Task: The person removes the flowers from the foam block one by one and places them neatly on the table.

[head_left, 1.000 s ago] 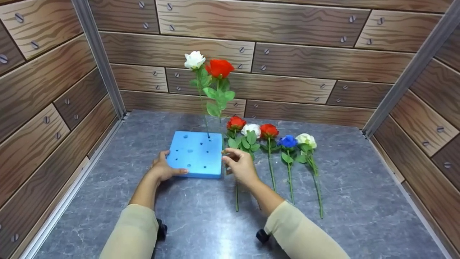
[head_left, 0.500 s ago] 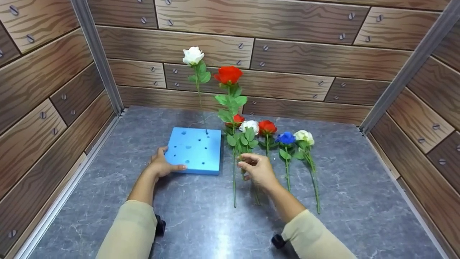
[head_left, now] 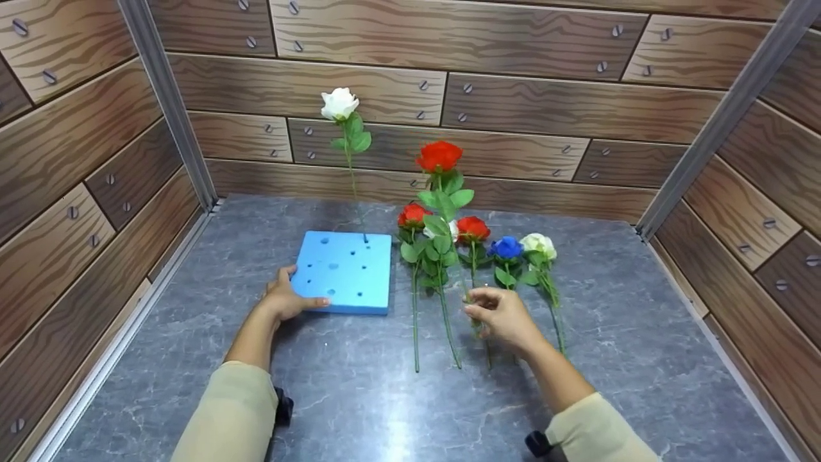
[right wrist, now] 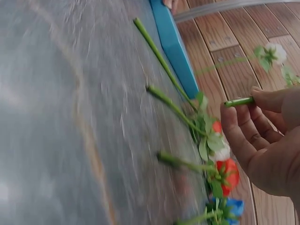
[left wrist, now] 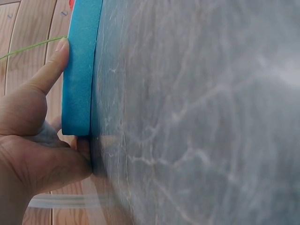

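In the head view, my left hand [head_left: 282, 298] grips the near left corner of a blue foam block [head_left: 346, 280], thumb on top and fingers along its side. Small holes dot the block's upper face. A white rose [head_left: 340, 104] stands upright in a hole near the back edge. My right hand [head_left: 507, 321] pinches the stem of a red rose [head_left: 439, 156] between thumb and fingertips, to the block's right. That rose leans left, its bloom above the flowers on the table. The right wrist view shows its cut stem end [right wrist: 239, 102] poking past my fingers.
Several artificial roses lie in a row right of the block: a red one [head_left: 414, 215], a mostly covered white one, another red one [head_left: 473, 229], a blue one [head_left: 506, 248] and a cream one [head_left: 539, 246]. Wood-patterned walls [head_left: 513, 38] enclose the grey marbled table [head_left: 359, 398].
My right hand has carried the red rose rightward, away from beside the block and over the lying roses, its bloom now lower. My left hand keeps its place on the block.
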Motion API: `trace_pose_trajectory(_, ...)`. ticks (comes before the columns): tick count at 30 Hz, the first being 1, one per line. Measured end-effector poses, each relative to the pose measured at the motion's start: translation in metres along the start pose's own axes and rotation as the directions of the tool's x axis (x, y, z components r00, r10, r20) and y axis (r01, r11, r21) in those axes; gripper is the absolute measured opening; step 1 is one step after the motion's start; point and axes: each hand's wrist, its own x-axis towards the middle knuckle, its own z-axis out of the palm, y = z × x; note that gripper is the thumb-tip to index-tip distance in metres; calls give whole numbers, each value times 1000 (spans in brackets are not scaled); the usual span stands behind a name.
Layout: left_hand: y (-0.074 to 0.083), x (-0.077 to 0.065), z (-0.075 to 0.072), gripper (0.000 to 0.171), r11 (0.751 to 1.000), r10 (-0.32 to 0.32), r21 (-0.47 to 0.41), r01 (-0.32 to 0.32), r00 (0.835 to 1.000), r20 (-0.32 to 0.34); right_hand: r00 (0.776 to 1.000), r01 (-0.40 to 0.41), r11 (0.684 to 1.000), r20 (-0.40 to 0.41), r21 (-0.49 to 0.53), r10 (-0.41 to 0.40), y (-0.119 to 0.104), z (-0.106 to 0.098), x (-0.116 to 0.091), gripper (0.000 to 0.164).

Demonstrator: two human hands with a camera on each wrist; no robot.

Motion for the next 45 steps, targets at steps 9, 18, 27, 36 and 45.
trace_pose_trajectory(9, 0, 0, 0, 127, 1000, 3, -17, -3, 1000, -3, 997, -29, 997, 64, -74, 34, 17, -31, -14, 33)
trace_pose_trajectory(18, -1, 3, 2, 127, 1000, -4, -11, 4, 1000, -8, 995, -41, 998, 93, -48, 45, 33, -66, -31, 37)
trace_pose_trajectory(27, -1, 1, 1, 126, 1000, -4, -3, 4, 1000, 3, 984, -121, 992, 139, 47, 113, 48, -96, -42, 31)
trace_pose_trajectory(36, -1, 0, 1, 126, 1000, -2, -9, 1, 1000, -3, 985, -143, 988, 105, 53, 137, 62, -129, -50, 17)
trace_pose_trajectory(45, -2, 0, 0, 127, 1000, -9, -8, 9, 1000, -5, 984, -171, 983, 66, 59, 167, 78, -168, -62, 12)
